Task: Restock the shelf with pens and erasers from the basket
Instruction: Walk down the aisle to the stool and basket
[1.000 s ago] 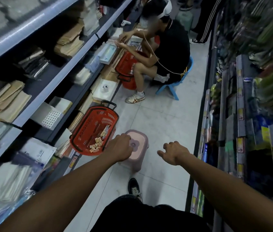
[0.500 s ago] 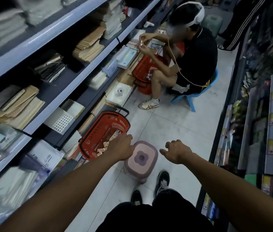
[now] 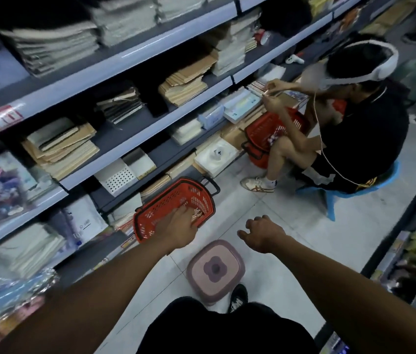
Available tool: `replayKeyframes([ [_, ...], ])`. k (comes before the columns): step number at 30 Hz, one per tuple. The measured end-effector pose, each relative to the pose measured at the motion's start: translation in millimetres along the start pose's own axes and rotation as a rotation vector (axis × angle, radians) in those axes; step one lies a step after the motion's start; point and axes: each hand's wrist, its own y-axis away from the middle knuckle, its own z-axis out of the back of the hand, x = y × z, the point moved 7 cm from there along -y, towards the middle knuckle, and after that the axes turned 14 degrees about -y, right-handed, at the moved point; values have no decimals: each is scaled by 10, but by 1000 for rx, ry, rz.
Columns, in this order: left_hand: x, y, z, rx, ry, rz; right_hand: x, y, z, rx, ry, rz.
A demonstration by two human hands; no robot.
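Note:
A red plastic basket (image 3: 168,203) stands on the floor against the bottom of the left shelf (image 3: 115,149). Small tan items (image 3: 198,213) lie in its near right corner; most are hidden by my hand. My left hand (image 3: 176,226) reaches down into the basket, its fingers over those items; the fingertips are blurred and I cannot tell whether they hold anything. My right hand (image 3: 261,232) hovers above the floor to the right of the basket, fingers loosely curled and holding nothing.
A pink stool (image 3: 214,269) stands on the floor just in front of my feet. A person (image 3: 355,129) sits on a blue stool (image 3: 329,195) further down the aisle beside a second red basket (image 3: 270,131). Another shelf (image 3: 411,251) lines the right side.
My left hand has moved forward from above the pink stool into the red basket. The view has swung left and down, and my right hand has stayed out in front.

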Motion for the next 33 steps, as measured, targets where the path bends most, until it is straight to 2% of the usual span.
replayKeyframes([
  [11,778,66,28,-22,108,304,755,-606,106,156,232,194],
  [19,1643,64,-150,18,197,373,1877,-814,91,170,342,305],
  [26,2583,37,-272,-19,279,401,2919,-1112,-32,196,375,296],
  [33,3212,-48,-425,-10,320,457,3527,-1475,-142,225,399,300],
])
